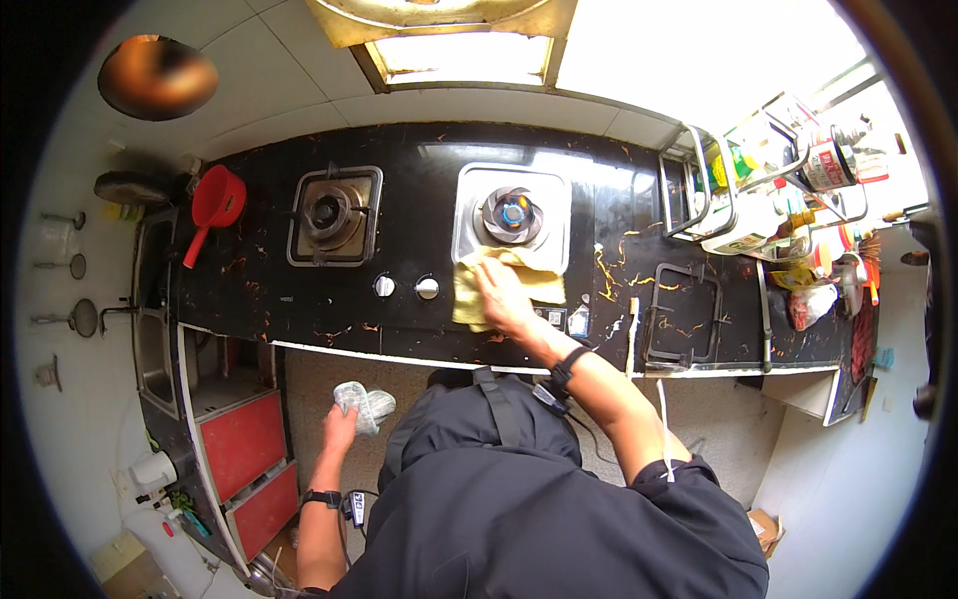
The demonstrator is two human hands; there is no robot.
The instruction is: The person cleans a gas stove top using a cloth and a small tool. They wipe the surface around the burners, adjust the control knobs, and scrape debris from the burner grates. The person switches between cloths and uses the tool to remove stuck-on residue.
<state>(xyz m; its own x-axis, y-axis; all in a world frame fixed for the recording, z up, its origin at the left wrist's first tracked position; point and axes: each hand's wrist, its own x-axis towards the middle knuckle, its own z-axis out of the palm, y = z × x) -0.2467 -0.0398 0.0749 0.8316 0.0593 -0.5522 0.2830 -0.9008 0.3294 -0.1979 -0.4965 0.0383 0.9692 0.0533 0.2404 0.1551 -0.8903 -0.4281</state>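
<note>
my right hand (502, 298) lies flat on the yellow cloth (541, 284), over the front edge of the silver burner tray (555, 220); my left hand (340, 423) closes round a grey cloth (367, 407), off the counter (407, 215); a black grate (653, 317) lies rightward, a red saucepan (218, 198) leftward

Red dipper (219, 197) beside a sink (153, 349) — red drawer fronts (242, 446), hanging strainer (84, 318), metal rack (733, 188) holding containers (827, 167)

Kitchen: two gas burners (513, 212), sink (154, 344), red saucepan (218, 198).
</note>
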